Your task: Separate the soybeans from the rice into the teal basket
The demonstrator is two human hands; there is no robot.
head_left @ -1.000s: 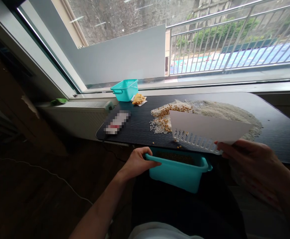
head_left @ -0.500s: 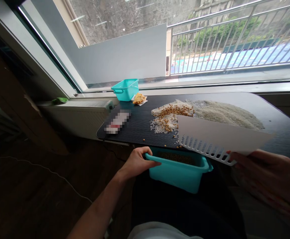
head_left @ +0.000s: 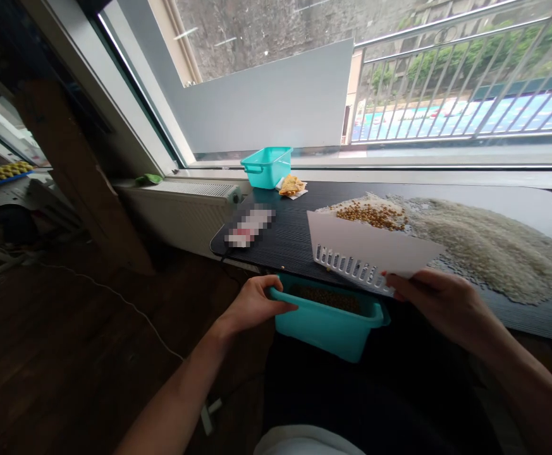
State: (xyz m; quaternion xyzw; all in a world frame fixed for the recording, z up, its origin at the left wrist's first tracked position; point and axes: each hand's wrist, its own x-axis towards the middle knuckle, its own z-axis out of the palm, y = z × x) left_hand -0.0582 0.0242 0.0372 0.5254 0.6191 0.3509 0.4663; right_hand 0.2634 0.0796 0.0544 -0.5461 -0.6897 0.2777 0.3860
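Note:
My left hand grips the left rim of a teal plastic bin, held just below the table's front edge. Small brownish grains cover the inside of the bin. Between the thumb and fingers of my right hand is a flat white plastic sheet with a row of slots along its lower edge. The sheet is tilted over the table's front and partly hides a heap of golden beans mixed with white grains. To its right spreads a large pile of white rice-like grains.
On the dark table, a second teal bin stands at the back left by a crumpled yellowish item. A blurred flat object lies near the left edge. A radiator stands left, under the window.
My right hand has moved the white sheet leftward across the front of the bean heap. The left hand keeps its hold on the bin. The camera view has turned left.

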